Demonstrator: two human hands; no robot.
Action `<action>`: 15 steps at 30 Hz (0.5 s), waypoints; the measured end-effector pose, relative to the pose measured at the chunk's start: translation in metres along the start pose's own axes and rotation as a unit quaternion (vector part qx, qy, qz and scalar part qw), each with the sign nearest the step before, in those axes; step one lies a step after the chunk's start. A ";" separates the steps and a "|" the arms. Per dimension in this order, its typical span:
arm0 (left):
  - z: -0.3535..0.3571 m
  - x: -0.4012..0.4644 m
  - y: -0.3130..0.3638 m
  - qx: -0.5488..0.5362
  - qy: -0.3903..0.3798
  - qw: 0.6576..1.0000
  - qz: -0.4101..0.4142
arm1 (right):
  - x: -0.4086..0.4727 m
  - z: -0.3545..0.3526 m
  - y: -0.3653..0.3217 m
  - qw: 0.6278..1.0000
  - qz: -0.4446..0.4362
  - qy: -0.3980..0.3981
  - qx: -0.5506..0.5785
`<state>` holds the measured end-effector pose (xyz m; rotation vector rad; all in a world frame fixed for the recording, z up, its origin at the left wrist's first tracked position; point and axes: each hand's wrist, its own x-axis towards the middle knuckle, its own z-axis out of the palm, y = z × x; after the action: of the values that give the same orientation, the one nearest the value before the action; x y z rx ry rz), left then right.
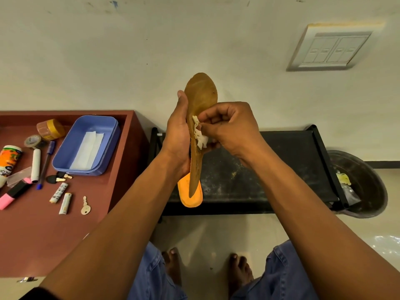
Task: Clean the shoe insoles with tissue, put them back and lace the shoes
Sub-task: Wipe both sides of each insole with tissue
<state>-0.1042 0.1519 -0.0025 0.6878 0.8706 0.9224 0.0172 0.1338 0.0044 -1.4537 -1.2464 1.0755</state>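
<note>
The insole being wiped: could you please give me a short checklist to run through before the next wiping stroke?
1. Left hand grips the brown insole firmly: ok.
2. Right hand pinches the tissue against the insole: ok.
3. Tissue still usable: cannot tell, it looks crumpled.
4. Spare tissue sheet in the blue tray: ok.
5. Second, orange insole within sight on the black rack: ok.
6. Shoes within reach: cannot tell, none in view.
</note>
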 end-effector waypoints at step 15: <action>0.000 0.005 0.000 0.012 0.040 0.999 -0.014 | -0.007 0.016 0.000 0.997 -0.027 0.074 0.010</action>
<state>-0.1021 0.1559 -0.0042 0.6619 0.9614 0.9204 0.0007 0.1279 0.0012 -1.4490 -1.1593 0.9260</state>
